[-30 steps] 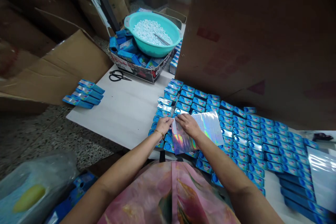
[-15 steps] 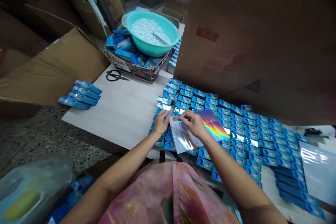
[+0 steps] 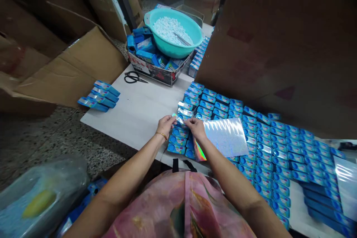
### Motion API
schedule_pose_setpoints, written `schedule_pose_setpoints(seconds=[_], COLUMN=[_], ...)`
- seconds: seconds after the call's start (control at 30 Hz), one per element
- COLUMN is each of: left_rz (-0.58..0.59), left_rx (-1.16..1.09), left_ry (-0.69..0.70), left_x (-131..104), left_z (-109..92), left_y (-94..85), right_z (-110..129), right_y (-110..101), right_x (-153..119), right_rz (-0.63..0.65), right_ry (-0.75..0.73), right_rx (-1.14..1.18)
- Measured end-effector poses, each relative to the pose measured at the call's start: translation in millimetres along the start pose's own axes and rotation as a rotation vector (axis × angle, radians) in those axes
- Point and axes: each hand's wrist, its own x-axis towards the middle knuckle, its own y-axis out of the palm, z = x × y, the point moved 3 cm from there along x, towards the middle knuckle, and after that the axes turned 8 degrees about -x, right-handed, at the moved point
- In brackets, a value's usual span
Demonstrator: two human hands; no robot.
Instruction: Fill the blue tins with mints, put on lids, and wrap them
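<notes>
My left hand (image 3: 165, 125) pinches one end of a small shiny strip, seemingly a holographic sticker (image 3: 180, 119). At the strip's other end, the fingertips of my right hand (image 3: 196, 128) are pressed together on it. The strip lies over the small blue boxes (image 3: 178, 140) standing in rows on the table. Under my right wrist and forearm rests a silvery holographic sheet (image 3: 227, 137), with one corner showing rainbow colours. Shiny strips cover the tops of a few boxes just beyond my hands.
On the white table (image 3: 134, 113) lie black scissors (image 3: 134, 77) and several blue boxes (image 3: 100, 96) at the left edge. A turquoise bowl (image 3: 173, 50) of white pellets sits on a filled carton (image 3: 156, 73). A large cardboard box (image 3: 264, 55) walls off the back right.
My right hand has moved left from the sheet to meet my left hand over the boxes, with a shiny strip between them. The sheet has shifted right and turned. The view has swung slightly.
</notes>
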Motion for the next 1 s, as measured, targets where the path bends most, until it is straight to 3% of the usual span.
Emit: schedule_pose_setpoints(seconds=[0.2,0.37,0.73,1.0], left_rz=[-0.169,-0.187,-0.176,-0.215], left_rx=[0.059,0.038,0.159,0.359], left_ry=[0.062,0.059,0.021,0.148], left_x=[11.4,24.3,41.4,52.2], left_z=[9.7,21.1,36.9,23.7], left_y=[-6.0,-3.8,-9.9,-19.3], right_z=[-0.5,0.0,7.0,17.8], right_y=[6.4,7.6,6.4,5.3], right_x=[7.7,15.6,21.9,-3.8], right_rz=[-0.191,-0.215,-0.178,0.085], right_ry=[-0.047,-0.09,-0.146,-0.448], right_rx=[-0.382,-0.614,-1.011,-1.195])
